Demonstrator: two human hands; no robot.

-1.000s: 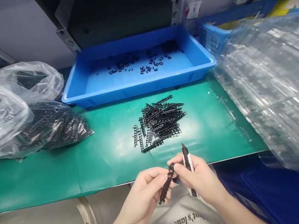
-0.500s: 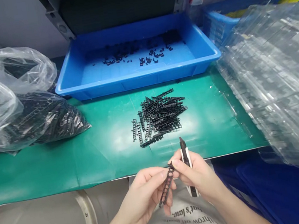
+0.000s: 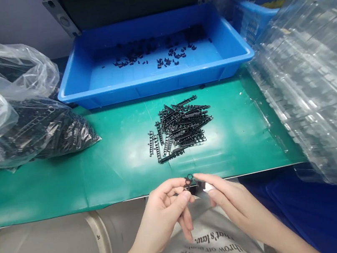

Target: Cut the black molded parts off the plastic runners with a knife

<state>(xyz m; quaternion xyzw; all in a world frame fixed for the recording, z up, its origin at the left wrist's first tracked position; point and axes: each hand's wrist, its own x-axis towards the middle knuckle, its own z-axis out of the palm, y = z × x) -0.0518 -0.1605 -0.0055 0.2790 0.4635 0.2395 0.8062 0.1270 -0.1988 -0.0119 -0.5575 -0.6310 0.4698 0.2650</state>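
My left hand (image 3: 165,213) pinches a small black plastic strip (image 3: 189,181) between thumb and forefinger, just off the near edge of the green mat (image 3: 113,164). My right hand (image 3: 230,199) meets it from the right, fingers closed round a utility knife (image 3: 207,187) whose white body shows under the thumb, and a fingertip touches the strip. A pile of black ladder-like strips (image 3: 181,126) lies on the mat just beyond both hands.
A blue tray (image 3: 156,88) holding several small black bits stands at the back. Clear plastic bags (image 3: 11,112) with black parts lie at the left. A stack of clear blister trays (image 3: 316,79) fills the right. A blue crate (image 3: 253,12) sits at the back right.
The knife, which stood upright in my right hand, has swung down and lies mostly hidden. The strip in my left hand has turned end-on. The view has tilted slightly downward.
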